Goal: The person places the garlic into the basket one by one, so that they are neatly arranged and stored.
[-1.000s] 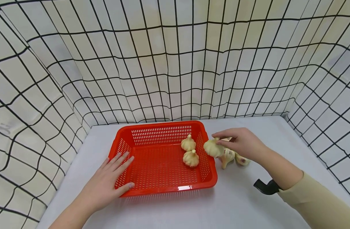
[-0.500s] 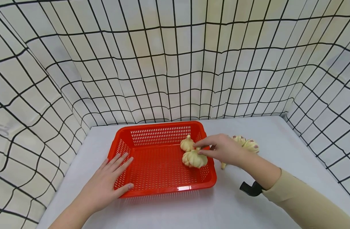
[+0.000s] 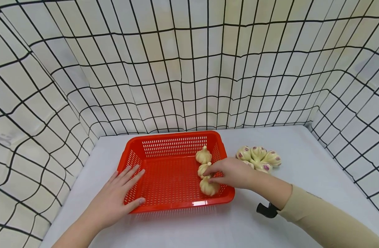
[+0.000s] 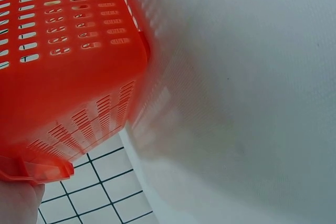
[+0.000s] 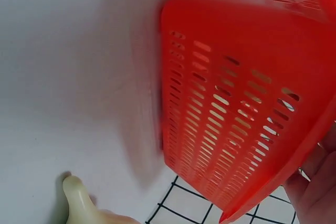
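A red plastic basket (image 3: 169,182) with slotted walls stands on the white table. My left hand (image 3: 110,201) rests on its left end, fingers spread straight over the rim. Inside, along the right end, are three pale garlic bulbs: a back one (image 3: 203,155), a middle one (image 3: 202,170) partly covered by fingers, and a front one (image 3: 209,187). Reaching over the right rim, my right hand (image 3: 231,172) pinches the front garlic bulb at its top. In the right wrist view, part of the right hand (image 5: 317,184) shows past the basket wall (image 5: 210,103).
Right of the basket, several purple-tinged garlic bulbs (image 3: 258,159) lie clustered on the table (image 3: 298,148), partly behind the right forearm. Black netting (image 3: 189,82) over white sheeting encloses the back and sides. A black strap (image 3: 267,210) hangs at the right wrist.
My right hand has carried a garlic bulb leftward from outside the basket over its right rim, then down to the front of the two bulbs inside. The left hand has stayed put.
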A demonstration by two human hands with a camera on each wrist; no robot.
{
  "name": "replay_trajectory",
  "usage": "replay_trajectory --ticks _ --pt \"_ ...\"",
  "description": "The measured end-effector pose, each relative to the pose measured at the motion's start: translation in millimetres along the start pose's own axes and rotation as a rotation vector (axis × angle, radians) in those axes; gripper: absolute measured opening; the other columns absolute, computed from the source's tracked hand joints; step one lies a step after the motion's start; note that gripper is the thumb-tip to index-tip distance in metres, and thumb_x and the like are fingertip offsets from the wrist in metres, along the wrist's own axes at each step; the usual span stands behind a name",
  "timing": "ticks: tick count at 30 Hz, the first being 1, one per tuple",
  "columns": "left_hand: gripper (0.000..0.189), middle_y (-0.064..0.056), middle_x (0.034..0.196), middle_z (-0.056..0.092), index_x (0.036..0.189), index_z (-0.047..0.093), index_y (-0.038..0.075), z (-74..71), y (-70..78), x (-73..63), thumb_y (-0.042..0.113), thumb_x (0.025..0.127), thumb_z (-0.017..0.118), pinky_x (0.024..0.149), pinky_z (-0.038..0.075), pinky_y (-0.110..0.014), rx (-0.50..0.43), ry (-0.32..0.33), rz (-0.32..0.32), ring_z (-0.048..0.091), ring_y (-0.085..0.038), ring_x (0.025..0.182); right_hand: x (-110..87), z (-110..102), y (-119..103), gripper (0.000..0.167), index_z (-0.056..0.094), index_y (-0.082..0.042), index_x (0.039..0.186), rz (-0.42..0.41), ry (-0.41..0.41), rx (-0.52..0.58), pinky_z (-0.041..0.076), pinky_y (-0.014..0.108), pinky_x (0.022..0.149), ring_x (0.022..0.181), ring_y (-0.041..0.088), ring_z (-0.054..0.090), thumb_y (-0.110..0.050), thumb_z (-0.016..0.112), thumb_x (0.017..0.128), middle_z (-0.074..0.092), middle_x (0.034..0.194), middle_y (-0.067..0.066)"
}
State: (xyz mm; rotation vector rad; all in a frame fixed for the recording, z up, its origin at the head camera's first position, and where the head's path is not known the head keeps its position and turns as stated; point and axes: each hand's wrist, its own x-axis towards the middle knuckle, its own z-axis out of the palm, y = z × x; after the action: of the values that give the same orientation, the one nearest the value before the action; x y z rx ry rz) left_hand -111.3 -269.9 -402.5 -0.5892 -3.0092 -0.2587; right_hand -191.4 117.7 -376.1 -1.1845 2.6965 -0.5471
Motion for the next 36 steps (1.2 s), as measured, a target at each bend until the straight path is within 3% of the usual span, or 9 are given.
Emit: replay_trajectory --ticks 4,9,16,23,36 --pt "0.085 -0.009 0.161 0.028 0.157 0.031 0.025 0.6 -0.4 -1.0 0.064 0.088 0.061 0.117 -0.015 -0.029 0.000 0.008 0.002 0.023 -0.037 0.147 3.8 2 3 0.025 0.077 -0.026 0.111 -0.046 -0.027 -0.029 0.053 0.023 0.076 0.084 0.005 0.064 -0.035 0.076 0.087 0.071 0.096 -0.018" --pt "0.085 -0.008 0.161 0.028 0.157 0.031 0.026 -0.3 0.4 -0.4 0.064 0.088 0.061 0.117 -0.015 -0.029 0.001 0.010 0.005 0.022 -0.037 0.147 3.3 2 5 0.021 0.078 -0.027 0.108 -0.064 -0.047 -0.078 0.049 0.028 0.082 0.086 0.005 0.060 -0.031 0.077 0.087 0.071 0.094 -0.020" --pt "0.084 -0.007 0.161 0.028 0.157 0.031 0.026 1.0 0.8 -0.3 0.064 0.088 0.061 0.118 -0.015 -0.030 -0.001 0.024 0.009 0.023 -0.037 0.147 3.0 3 7 0.018 0.079 -0.023 0.104 -0.153 -0.031 -0.104 0.046 0.032 0.085 0.085 0.007 0.065 -0.025 0.078 0.086 0.072 0.094 -0.017" --pt "0.084 -0.009 0.161 0.029 0.157 0.032 0.026 0.0 2.2 -1.5 0.062 0.088 0.062 0.116 -0.016 -0.027 -0.003 0.032 0.018 0.025 -0.038 0.146 4.3 2 7 0.022 0.078 -0.024 0.108 -0.142 -0.051 -0.108 0.047 0.034 0.090 0.089 0.005 0.064 -0.029 0.077 0.087 0.072 0.097 -0.017" --pt "0.085 -0.007 0.162 0.027 0.157 0.030 0.027 -0.5 1.6 -0.9 0.062 0.087 0.063 0.116 -0.017 -0.028 0.003 -0.002 -0.004 0.022 -0.037 0.147 -1.8 -27 7 0.024 0.076 -0.019 0.113 -0.132 -0.008 -0.030 0.053 0.032 0.091 0.101 0.009 0.065 -0.025 0.074 0.090 0.072 0.103 -0.013"
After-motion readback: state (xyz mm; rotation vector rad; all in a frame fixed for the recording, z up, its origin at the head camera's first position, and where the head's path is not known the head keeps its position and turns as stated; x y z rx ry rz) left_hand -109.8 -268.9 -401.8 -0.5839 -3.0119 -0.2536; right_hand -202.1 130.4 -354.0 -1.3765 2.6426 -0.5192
